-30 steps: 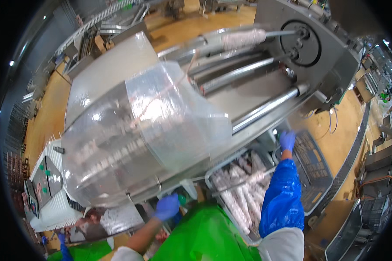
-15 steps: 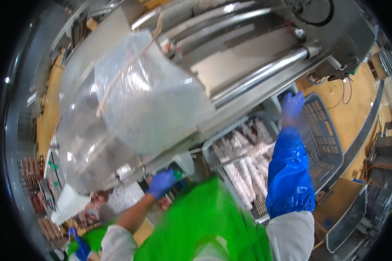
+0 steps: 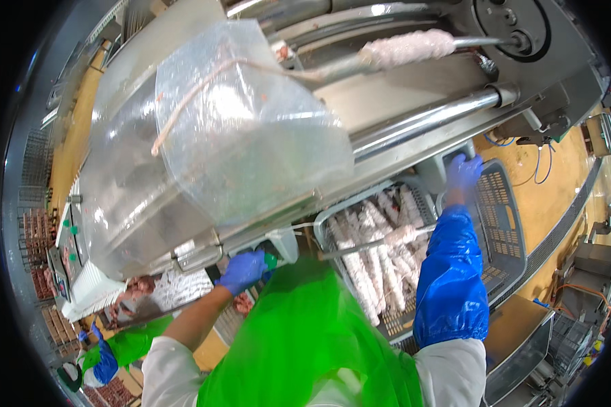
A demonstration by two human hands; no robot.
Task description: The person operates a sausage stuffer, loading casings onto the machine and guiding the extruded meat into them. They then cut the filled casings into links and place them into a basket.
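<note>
left hand (image 3: 243,270): fingertips hidden under machine edge | crate (image 3: 502,224): near end hidden behind blue sleeve (image 3: 451,278) | co-worker (image 3: 105,356): cut off

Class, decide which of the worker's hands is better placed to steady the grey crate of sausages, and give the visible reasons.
Right. The right hand already reaches the far rim of the grey crate holding sausages. The left hand is down at the machine's underside, away from the crate.

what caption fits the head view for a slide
Gloved right hand reaches over a grey crate of sausages; left hand sits under the steel machine.
</note>
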